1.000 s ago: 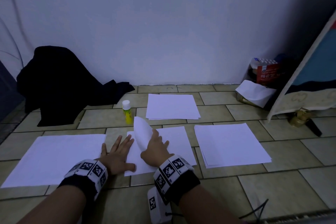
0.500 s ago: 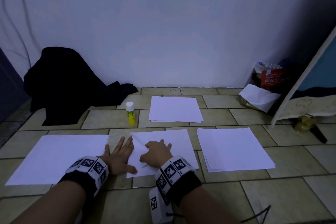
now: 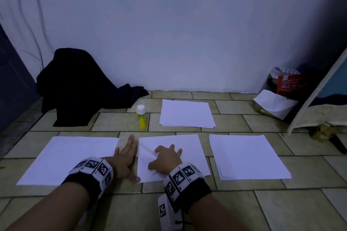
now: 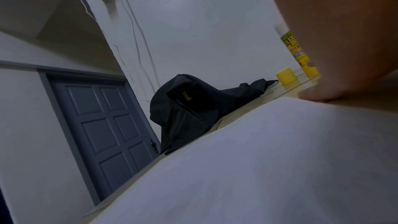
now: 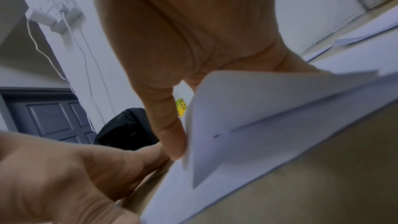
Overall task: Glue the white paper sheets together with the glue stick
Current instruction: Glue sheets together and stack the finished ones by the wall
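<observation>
Two white sheets lie stacked as the centre paper on the tiled floor. My right hand presses flat on it with fingers spread. In the right wrist view the top sheet's near corner stands slightly lifted beside my thumb. My left hand lies flat on the tiles just left of that paper, its thumb touching the lower left corner. The yellow glue stick stands upright behind my hands, untouched; a small yellow cap sits beside the glue stick.
More white sheets lie at the left, right and back. A black cloth is heaped at the wall on the left. A red packet, a white bag and a leaning mat crowd the right corner.
The top sheet, curled upward under my right hand a second ago, now lies down on the centre paper. My right hand has flattened onto it. My left hand stayed beside the paper.
</observation>
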`<action>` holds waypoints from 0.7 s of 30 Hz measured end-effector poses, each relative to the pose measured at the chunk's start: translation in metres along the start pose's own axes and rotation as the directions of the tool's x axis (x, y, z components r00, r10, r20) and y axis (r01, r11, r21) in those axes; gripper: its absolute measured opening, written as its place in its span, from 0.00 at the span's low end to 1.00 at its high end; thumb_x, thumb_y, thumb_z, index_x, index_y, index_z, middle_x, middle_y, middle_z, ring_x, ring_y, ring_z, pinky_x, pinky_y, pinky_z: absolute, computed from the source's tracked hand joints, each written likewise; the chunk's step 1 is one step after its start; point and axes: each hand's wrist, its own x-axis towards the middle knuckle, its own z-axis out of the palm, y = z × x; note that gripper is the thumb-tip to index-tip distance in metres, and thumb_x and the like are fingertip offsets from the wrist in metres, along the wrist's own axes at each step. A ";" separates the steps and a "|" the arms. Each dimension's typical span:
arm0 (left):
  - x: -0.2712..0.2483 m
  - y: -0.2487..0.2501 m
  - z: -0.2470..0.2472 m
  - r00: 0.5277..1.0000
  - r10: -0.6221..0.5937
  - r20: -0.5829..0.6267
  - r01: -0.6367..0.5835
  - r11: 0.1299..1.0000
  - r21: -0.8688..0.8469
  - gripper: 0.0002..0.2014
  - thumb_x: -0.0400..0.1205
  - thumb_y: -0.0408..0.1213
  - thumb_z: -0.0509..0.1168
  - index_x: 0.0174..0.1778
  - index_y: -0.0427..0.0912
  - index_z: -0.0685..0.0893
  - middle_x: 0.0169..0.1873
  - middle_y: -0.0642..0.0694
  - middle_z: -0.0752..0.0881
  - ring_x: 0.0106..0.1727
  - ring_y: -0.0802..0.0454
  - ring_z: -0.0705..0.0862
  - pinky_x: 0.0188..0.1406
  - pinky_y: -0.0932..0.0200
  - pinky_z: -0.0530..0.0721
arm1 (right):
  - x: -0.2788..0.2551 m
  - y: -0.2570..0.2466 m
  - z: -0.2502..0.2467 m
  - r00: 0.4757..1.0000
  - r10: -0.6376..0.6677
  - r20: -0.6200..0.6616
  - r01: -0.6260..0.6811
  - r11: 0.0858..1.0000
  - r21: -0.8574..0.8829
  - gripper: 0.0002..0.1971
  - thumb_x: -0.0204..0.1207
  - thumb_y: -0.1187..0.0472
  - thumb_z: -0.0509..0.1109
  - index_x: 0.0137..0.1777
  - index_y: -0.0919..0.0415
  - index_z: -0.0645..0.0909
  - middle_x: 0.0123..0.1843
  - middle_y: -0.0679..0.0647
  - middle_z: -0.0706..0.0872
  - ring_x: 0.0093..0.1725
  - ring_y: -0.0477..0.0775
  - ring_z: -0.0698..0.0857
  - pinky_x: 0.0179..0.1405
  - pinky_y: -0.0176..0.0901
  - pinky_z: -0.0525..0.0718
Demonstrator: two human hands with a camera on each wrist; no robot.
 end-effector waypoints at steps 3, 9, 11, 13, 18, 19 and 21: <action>0.000 0.000 0.001 0.999 0.016 -0.034 -0.016 1.000 -0.013 0.60 0.78 0.43 0.72 0.78 0.44 0.21 0.76 0.45 0.19 0.84 0.48 0.34 0.81 0.49 0.34 | 0.002 -0.001 0.002 1.000 -0.011 0.011 0.011 0.999 -0.044 0.39 0.66 0.36 0.71 0.76 0.49 0.65 0.80 0.63 0.59 0.81 0.68 0.51 0.76 0.73 0.53; 0.004 -0.004 -0.002 1.000 0.022 -0.010 -0.022 1.000 -0.003 0.52 0.80 0.44 0.69 0.84 0.47 0.32 0.81 0.45 0.27 0.85 0.47 0.35 0.81 0.47 0.34 | -0.004 0.001 -0.007 0.999 -0.038 0.004 0.038 0.993 -0.113 0.29 0.78 0.49 0.66 0.77 0.52 0.65 0.79 0.65 0.63 0.81 0.63 0.55 0.80 0.65 0.49; 0.006 -0.004 -0.004 1.000 0.000 -0.026 -0.001 0.999 -0.033 0.45 0.84 0.43 0.64 0.85 0.45 0.36 0.83 0.46 0.31 0.85 0.48 0.37 0.81 0.46 0.36 | -0.004 0.000 -0.008 1.000 -0.024 0.006 0.024 0.994 -0.108 0.28 0.77 0.55 0.67 0.76 0.48 0.65 0.79 0.64 0.61 0.80 0.67 0.56 0.79 0.67 0.54; 0.007 -0.003 -0.005 0.998 -0.020 -0.057 0.015 0.997 -0.075 0.41 0.84 0.46 0.61 0.85 0.43 0.41 0.84 0.47 0.34 0.85 0.48 0.41 0.82 0.45 0.40 | -0.004 -0.002 -0.007 1.000 -0.010 0.009 0.010 0.996 -0.093 0.29 0.76 0.58 0.68 0.75 0.45 0.64 0.79 0.63 0.58 0.80 0.71 0.54 0.75 0.70 0.62; 0.008 0.004 -0.005 0.994 -0.025 -0.105 0.019 0.999 -0.051 0.48 0.81 0.58 0.64 0.85 0.43 0.39 0.83 0.51 0.32 0.85 0.48 0.45 0.83 0.42 0.46 | -0.008 -0.002 -0.004 1.000 -0.016 -0.001 0.016 0.991 -0.135 0.31 0.76 0.59 0.70 0.75 0.45 0.60 0.79 0.64 0.56 0.80 0.73 0.51 0.73 0.71 0.65; 0.009 0.006 -0.004 0.994 -0.014 -0.107 0.012 1.000 -0.017 0.52 0.79 0.60 0.65 0.85 0.44 0.36 0.83 0.52 0.30 0.85 0.48 0.44 0.83 0.40 0.48 | -0.010 -0.002 -0.006 1.000 -0.027 -0.003 0.026 0.984 -0.174 0.31 0.77 0.59 0.69 0.76 0.46 0.60 0.79 0.65 0.57 0.80 0.73 0.51 0.75 0.70 0.64; 0.009 0.011 -0.005 0.997 -0.015 -0.080 0.020 0.997 0.071 0.56 0.77 0.61 0.68 0.84 0.42 0.34 0.83 0.50 0.30 0.85 0.46 0.40 0.83 0.40 0.50 | -0.015 -0.004 -0.008 0.999 -0.041 0.001 0.040 0.961 -0.273 0.30 0.80 0.59 0.66 0.79 0.51 0.57 0.79 0.69 0.57 0.80 0.71 0.53 0.78 0.65 0.61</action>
